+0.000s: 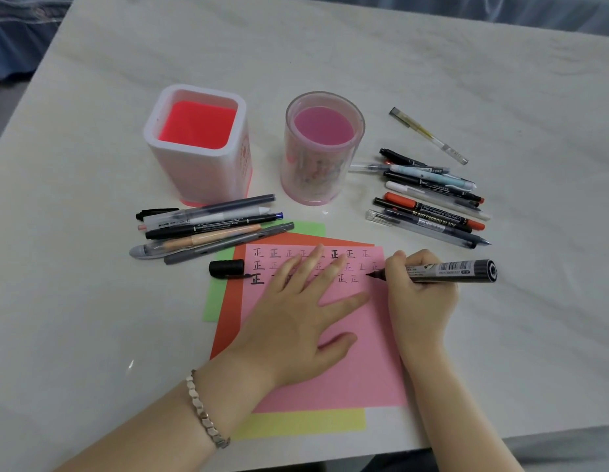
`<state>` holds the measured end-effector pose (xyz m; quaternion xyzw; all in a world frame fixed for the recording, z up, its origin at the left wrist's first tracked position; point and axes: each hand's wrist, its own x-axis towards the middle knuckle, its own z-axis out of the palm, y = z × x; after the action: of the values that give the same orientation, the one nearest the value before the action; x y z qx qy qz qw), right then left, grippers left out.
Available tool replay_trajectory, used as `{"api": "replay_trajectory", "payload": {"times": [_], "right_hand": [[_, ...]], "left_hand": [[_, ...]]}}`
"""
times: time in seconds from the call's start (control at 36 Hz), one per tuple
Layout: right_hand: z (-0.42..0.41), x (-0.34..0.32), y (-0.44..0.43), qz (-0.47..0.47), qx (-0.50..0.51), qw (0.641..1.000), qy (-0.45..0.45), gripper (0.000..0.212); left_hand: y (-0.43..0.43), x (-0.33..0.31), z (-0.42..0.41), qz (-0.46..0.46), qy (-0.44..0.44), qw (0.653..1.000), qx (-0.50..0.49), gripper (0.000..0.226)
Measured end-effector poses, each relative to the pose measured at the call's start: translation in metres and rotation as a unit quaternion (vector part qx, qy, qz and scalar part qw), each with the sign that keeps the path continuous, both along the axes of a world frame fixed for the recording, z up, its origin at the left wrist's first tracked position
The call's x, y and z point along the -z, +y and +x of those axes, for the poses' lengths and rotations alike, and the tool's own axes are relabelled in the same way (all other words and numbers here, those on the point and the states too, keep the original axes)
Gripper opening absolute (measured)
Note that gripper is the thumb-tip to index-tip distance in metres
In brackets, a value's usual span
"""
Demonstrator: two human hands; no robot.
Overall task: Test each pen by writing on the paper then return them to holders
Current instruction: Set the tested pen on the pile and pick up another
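The marbled desk (330,46) bears a square holder (197,144) and round holder (322,151) far, a left pen heap (207,226), a right pen heap (432,202), stacked papers (364,352) near.

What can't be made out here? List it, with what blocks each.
Head view only:
- Several written characters on the pink paper: covered by the left hand.
- Tip of the marker: contact with the paper too small to tell.
- Lower pens in the right pile: overlapped by upper pens, labels mostly too small.
- The orange sheet, green sheet, yellow sheet: mostly under the pink paper.

Bare forearms, no sleeves; a silver linked bracelet (205,411) circles the left wrist.
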<state>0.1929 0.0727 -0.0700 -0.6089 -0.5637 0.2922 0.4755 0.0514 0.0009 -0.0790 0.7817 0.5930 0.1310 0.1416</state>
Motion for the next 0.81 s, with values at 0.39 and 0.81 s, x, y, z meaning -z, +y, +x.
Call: {"api": "replay_trajectory", "payload": {"times": [0.39,0.81], "right_hand": [[-0.0005,-0.0009,-0.0010,-0.011,0.005,1.000,0.017,0.025],[-0.0002,0.0007,-0.0005,-0.006,-0.015,1.000,0.020,0.026]], "left_hand": [[0.0003,-0.0001,0.0000,0.008,0.002,1.000,0.000,0.048],[0.0006,0.0012,-0.0002,0.003,0.001,1.000,0.001,0.048]]}}
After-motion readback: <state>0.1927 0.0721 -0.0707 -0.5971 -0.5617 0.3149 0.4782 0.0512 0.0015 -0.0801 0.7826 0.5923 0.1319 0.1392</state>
